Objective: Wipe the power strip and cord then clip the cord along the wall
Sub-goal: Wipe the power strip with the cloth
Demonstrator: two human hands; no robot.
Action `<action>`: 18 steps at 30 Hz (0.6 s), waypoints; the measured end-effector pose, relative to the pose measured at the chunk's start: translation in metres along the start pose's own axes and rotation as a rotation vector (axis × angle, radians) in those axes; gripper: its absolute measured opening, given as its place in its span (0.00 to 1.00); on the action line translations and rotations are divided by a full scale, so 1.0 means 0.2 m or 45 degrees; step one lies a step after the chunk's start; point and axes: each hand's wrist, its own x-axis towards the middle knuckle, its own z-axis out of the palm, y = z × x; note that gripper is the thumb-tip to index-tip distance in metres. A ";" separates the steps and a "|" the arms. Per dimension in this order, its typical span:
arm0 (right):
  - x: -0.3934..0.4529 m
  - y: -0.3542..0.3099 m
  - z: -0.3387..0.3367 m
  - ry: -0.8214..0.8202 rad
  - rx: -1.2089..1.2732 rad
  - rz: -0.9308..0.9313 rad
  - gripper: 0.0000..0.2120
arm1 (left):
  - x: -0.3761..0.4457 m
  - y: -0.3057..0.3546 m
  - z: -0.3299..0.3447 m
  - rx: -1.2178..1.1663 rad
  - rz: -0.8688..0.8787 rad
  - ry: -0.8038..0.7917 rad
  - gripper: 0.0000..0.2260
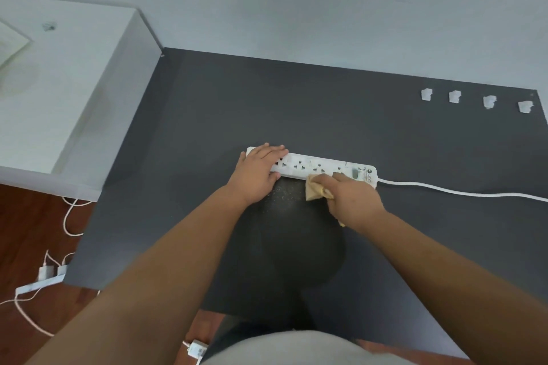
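Left hand [257, 172] flat on power strip [314, 167], right hand [354, 198] clutching cloth [315, 190]

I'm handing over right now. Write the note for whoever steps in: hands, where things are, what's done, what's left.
Left hand: flat on the left end of the power strip, steadying it.
Right hand: pressing a tan cloth against the strip's near edge, by the switch end.
Strip lies on the dark table; its cord runs off to the right.
Four white clips sit in a row at the back right, no cord in them.
Wiping of the strip is under way; smudges show near the switch.
Left: finish strip, wipe cord, clip it.
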 end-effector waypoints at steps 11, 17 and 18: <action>0.03 -0.15 0.07 0.171 0.084 0.002 0.22 | 0.01 -0.02 -0.02 -0.004 0.027 -0.024 0.25; 0.04 -0.25 0.09 0.064 0.127 -0.020 0.22 | 0.02 -0.03 -0.02 0.006 0.056 -0.031 0.29; 0.04 -0.25 0.09 0.103 0.150 -0.026 0.22 | 0.02 -0.03 -0.03 0.009 0.061 -0.041 0.29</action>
